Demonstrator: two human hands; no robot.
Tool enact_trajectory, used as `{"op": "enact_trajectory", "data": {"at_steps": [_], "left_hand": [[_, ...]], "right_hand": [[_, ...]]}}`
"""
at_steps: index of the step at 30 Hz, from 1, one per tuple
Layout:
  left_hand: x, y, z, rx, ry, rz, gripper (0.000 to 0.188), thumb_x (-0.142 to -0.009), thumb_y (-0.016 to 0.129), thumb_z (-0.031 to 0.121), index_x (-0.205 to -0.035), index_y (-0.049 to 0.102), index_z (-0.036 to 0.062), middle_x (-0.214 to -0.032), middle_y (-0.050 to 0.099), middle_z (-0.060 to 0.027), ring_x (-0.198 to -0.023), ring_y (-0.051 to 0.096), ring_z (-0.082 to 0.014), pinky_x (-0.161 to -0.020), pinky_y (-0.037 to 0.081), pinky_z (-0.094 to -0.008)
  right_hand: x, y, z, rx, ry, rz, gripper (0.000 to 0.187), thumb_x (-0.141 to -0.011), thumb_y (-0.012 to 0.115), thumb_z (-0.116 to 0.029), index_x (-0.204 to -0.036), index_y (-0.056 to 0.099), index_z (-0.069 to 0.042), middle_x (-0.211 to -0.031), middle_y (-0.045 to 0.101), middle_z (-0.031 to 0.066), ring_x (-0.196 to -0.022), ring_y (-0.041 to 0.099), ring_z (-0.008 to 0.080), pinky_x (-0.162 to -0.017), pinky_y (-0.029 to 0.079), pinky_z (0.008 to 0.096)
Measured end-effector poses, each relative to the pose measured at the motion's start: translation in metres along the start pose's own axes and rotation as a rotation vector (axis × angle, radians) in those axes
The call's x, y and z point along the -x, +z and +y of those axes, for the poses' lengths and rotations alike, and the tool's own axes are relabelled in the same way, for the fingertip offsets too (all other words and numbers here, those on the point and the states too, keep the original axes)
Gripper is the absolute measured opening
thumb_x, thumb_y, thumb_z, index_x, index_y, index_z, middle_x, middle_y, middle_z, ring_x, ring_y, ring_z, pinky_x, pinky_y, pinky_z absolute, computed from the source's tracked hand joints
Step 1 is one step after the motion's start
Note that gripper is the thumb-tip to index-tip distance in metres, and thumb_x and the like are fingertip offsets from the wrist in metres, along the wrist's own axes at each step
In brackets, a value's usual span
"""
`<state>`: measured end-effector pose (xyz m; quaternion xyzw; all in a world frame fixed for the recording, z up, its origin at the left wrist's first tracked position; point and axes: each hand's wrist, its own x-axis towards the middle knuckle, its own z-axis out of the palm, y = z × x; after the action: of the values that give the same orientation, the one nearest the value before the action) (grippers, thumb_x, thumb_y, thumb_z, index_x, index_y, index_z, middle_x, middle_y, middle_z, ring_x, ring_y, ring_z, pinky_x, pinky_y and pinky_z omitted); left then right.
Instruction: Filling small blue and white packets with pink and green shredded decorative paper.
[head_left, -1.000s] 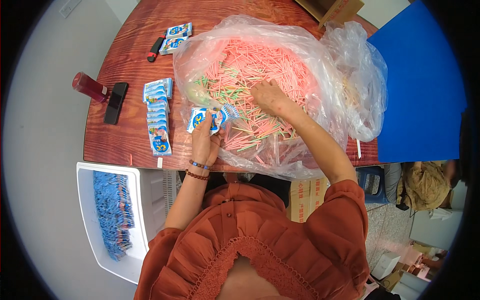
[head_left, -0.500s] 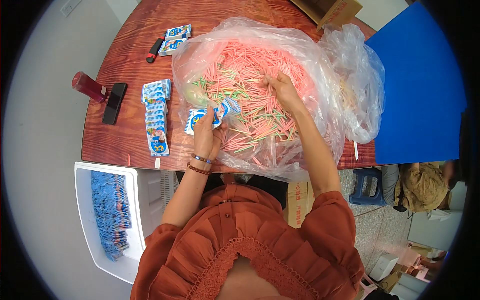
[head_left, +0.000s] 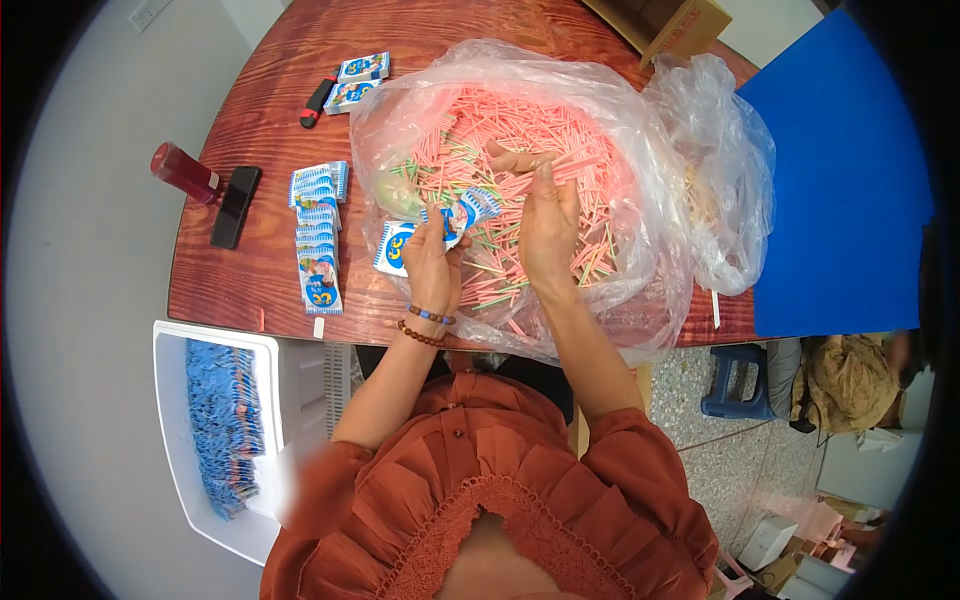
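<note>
My left hand is closed on blue-and-white printed sachets, which stick out on both sides of its fingers over the near left edge of a clear plastic bag. The bag lies wide open, full of thin pink sticks with some green and yellowish ones among them. Just to the right, my right hand is raised over the heap, fingers bent toward the left. A few pink sticks seem pinched at its thumb, though they blend with those below.
Left of the bag lies an overlapping row of sachets. Beyond are two small packs and a red-and-black cutter. A phone and a red bottle sit far left. Below stands a white bin of blue packets.
My right hand has drawn back from the heap and moved left, closer to my left hand. My left hand, still gripping the sachets, has shifted slightly right.
</note>
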<state>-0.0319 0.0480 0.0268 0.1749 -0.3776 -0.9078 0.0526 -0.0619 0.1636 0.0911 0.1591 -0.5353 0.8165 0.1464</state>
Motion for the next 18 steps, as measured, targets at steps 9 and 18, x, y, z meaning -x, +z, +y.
{"op": "enact_trajectory", "data": {"at_steps": [9, 18], "left_hand": [[0.005, 0.007, 0.000, 0.092, 0.055, -0.044, 0.026, -0.098, 0.057, 0.028, -0.084, 0.062, 0.0072, -0.081, 0.066, -0.0014, -0.072, 0.061, -0.0086, -0.062, 0.053, -0.0257], [-0.007, -0.009, -0.014, 0.236, 0.005, -0.154, 0.020, -0.100, 0.054, 0.028, -0.100, 0.060, 0.0090, -0.097, 0.066, -0.0023, -0.086, 0.063, -0.0117, -0.073, 0.054, -0.0325]], "right_hand": [[0.022, 0.008, 0.032, 0.252, -0.101, -0.080, 0.034, -0.104, 0.038, -0.029, -0.111, 0.058, -0.002, -0.130, 0.055, 0.0169, -0.140, 0.030, 0.0304, -0.113, 0.026, 0.0454], [0.016, -0.008, 0.029, 0.387, 0.022, -0.236, 0.048, -0.101, 0.041, -0.031, -0.136, 0.046, 0.001, -0.147, 0.040, 0.0174, -0.141, 0.030, 0.0306, -0.115, 0.021, 0.0408]]}}
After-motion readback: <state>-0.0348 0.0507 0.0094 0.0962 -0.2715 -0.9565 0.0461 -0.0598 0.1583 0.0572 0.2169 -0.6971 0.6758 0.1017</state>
